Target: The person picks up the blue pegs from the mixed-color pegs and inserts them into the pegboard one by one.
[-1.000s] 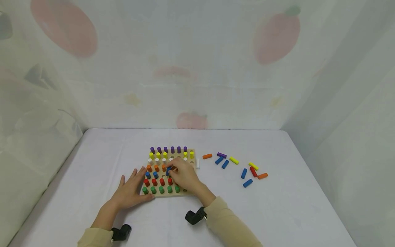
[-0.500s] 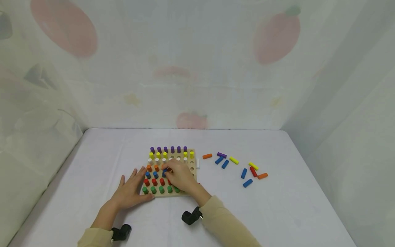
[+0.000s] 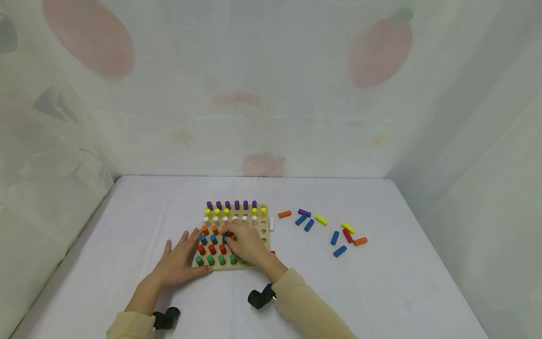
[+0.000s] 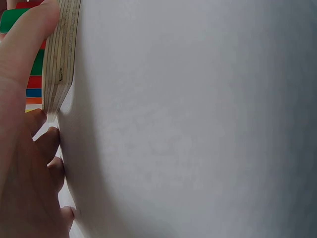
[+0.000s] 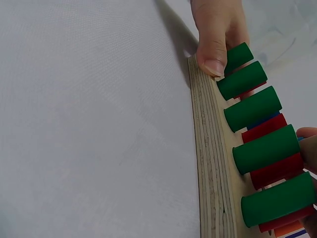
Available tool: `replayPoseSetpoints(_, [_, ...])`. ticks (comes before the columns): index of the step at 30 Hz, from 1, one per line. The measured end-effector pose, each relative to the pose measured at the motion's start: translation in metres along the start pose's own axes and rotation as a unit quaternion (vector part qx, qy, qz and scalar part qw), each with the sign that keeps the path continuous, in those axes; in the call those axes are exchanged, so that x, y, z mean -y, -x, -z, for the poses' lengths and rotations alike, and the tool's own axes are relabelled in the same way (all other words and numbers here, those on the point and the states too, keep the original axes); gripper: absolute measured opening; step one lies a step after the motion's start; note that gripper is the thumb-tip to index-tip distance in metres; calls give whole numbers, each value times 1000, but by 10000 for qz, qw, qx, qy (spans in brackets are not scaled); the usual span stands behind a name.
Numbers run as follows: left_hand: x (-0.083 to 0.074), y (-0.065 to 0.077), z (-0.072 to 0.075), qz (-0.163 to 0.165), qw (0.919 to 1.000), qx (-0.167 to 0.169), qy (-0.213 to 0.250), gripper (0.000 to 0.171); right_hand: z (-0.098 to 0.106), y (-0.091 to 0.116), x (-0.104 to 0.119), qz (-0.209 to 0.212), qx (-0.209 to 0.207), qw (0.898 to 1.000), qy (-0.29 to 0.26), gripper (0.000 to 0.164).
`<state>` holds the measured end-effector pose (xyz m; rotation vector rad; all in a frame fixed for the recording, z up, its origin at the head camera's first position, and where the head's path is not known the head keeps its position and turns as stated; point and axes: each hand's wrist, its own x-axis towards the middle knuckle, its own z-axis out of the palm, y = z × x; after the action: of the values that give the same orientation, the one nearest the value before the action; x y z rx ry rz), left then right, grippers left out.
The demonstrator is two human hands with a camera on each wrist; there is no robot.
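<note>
A plywood pegboard [image 3: 266,218] lies on the table, with rows of coloured pegs standing in it. My left hand [image 3: 178,263] rests with spread fingers along its left edge. The thumb presses on the near left corner, as the right wrist view shows by the board's layered edge [image 5: 210,148]. Between thumb and index finger, my right hand [image 3: 249,245] pinches a blue peg [image 3: 225,239] at the third spot of the blue row. Fingers partly cover that peg, so its depth in the hole cannot be told. The right hand hides part of the rows to its right.
Loose pegs lie right of the board: a white peg [image 3: 272,224] beside its edge, an orange peg [image 3: 284,214], a purple peg [image 3: 304,213], a red peg [image 3: 347,236] and several blue and yellow ones. Another red peg [image 3: 273,253] shows just past my right wrist.
My right hand has shifted slightly left with the blue peg, from near the fourth column to the third spot of the blue row. The left hand stays put.
</note>
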<state>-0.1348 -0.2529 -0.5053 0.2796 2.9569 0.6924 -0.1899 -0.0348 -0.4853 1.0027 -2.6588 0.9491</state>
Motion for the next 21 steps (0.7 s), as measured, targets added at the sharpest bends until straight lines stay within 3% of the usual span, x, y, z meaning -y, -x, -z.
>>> replayPoseSetpoints(21, [-3,1,2,-24,10000,-25,15,106,-1,-1,1,-247,277,9993,82,14])
